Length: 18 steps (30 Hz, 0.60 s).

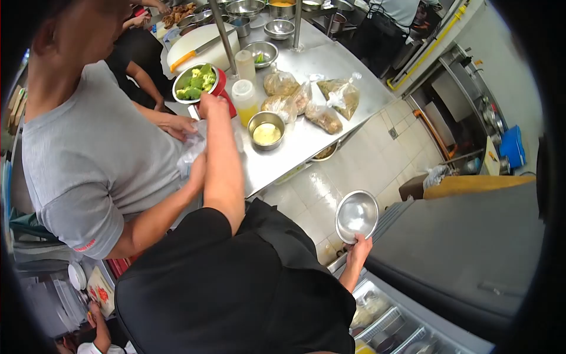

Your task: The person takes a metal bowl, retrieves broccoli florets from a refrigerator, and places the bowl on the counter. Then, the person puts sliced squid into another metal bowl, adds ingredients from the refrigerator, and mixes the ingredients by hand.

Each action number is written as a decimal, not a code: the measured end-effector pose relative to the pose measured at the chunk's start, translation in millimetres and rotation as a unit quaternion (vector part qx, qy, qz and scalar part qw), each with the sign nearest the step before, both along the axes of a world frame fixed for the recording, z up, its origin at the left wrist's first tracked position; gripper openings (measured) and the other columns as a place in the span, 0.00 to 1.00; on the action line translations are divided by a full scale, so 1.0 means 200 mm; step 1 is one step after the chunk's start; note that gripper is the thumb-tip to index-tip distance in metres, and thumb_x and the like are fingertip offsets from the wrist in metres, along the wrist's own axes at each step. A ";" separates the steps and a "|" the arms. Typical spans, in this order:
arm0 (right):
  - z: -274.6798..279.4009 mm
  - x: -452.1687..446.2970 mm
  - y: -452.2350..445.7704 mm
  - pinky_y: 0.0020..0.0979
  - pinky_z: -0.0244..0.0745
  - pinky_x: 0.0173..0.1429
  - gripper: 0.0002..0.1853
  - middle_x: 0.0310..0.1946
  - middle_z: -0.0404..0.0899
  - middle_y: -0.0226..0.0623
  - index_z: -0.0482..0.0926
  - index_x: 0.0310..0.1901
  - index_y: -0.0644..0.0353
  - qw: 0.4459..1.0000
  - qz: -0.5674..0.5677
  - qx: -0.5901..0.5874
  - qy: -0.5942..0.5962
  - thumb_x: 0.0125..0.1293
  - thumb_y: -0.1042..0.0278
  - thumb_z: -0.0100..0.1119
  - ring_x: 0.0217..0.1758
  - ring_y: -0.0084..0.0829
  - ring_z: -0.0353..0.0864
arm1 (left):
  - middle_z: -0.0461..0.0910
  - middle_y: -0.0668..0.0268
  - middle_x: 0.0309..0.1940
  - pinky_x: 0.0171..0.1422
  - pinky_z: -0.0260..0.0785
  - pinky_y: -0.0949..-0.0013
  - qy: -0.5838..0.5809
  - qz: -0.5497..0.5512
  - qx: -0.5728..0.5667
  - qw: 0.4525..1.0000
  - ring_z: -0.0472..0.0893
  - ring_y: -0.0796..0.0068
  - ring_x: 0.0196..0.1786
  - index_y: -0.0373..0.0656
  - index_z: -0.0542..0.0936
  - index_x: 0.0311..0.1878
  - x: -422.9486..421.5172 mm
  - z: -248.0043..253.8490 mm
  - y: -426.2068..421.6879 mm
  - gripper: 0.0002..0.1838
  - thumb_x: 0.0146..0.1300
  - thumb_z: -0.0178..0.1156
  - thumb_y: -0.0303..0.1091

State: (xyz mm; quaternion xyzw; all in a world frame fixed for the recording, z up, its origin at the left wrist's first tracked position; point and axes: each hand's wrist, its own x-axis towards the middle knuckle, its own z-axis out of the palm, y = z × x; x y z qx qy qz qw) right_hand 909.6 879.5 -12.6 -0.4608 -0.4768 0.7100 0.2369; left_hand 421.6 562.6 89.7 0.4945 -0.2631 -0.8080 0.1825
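Observation:
My left hand (213,104) reaches across the table's corner to the near edge of a steel bowl of broccoli (198,82). Its fingers are curled, and what they hold is hidden. The bowl rests on a red device (226,101), perhaps a scale. In my right hand (358,249), an empty steel bowl (357,217) is gripped by its rim, off to the right over the floor. Beside my left forearm are a squeeze bottle of yellow liquid (244,101) and a small steel bowl with pale yellow contents (266,131).
A co-worker in grey (112,147) stands close at left, hands on a clear plastic bag (193,147). Filled bags (323,117) and a knife on a white board (200,50) lie on the steel table (324,59). Food containers (383,324) sit at lower right.

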 end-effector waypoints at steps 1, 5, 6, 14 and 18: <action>-0.02 -0.03 0.07 0.29 0.72 0.17 0.16 0.28 0.73 0.37 0.69 0.46 0.65 1.000 0.005 -0.001 0.003 0.53 0.74 0.49 0.20 0.29 0.74 | 0.72 0.59 0.21 0.17 0.60 0.68 0.045 0.004 -0.037 0.998 0.70 0.68 0.17 0.37 0.71 0.33 -0.01 -0.01 -0.01 0.06 0.53 0.54 0.28; 0.00 -0.17 0.30 0.30 0.72 0.19 0.16 0.29 0.73 0.37 0.68 0.46 0.65 0.999 0.022 -0.020 -0.017 0.53 0.73 0.49 0.22 0.30 0.75 | 0.73 0.54 0.22 0.18 0.69 0.66 -0.030 -0.049 -0.122 0.991 0.72 0.66 0.16 0.29 0.71 0.37 -0.20 -0.19 -0.17 0.11 0.50 0.54 0.25; 0.01 -0.22 0.37 0.30 0.72 0.20 0.16 0.29 0.74 0.38 0.68 0.46 0.65 0.999 0.038 -0.028 -0.018 0.53 0.73 0.49 0.22 0.30 0.75 | 0.75 0.52 0.27 0.18 0.70 0.63 -0.012 -0.039 -0.144 0.989 0.75 0.64 0.18 0.28 0.71 0.39 -0.18 -0.17 -0.18 0.14 0.49 0.54 0.26; -0.09 -0.52 1.11 0.34 0.72 0.21 0.19 0.32 0.74 0.42 0.68 0.48 0.66 0.993 0.109 -0.039 0.003 0.52 0.74 0.47 0.24 0.34 0.76 | 0.74 0.54 0.43 0.36 0.76 0.60 0.128 -0.118 -0.256 0.951 0.76 0.61 0.39 0.32 0.68 0.50 -0.17 0.09 -0.22 0.18 0.56 0.55 0.27; -0.03 -0.65 1.46 0.34 0.72 0.21 0.20 0.32 0.74 0.41 0.68 0.49 0.66 0.993 0.107 -0.040 -0.001 0.51 0.76 0.46 0.25 0.33 0.77 | 0.73 0.56 0.46 0.43 0.76 0.57 0.200 -0.207 -0.326 0.900 0.75 0.61 0.47 0.33 0.67 0.53 -0.14 0.22 -0.05 0.19 0.59 0.55 0.28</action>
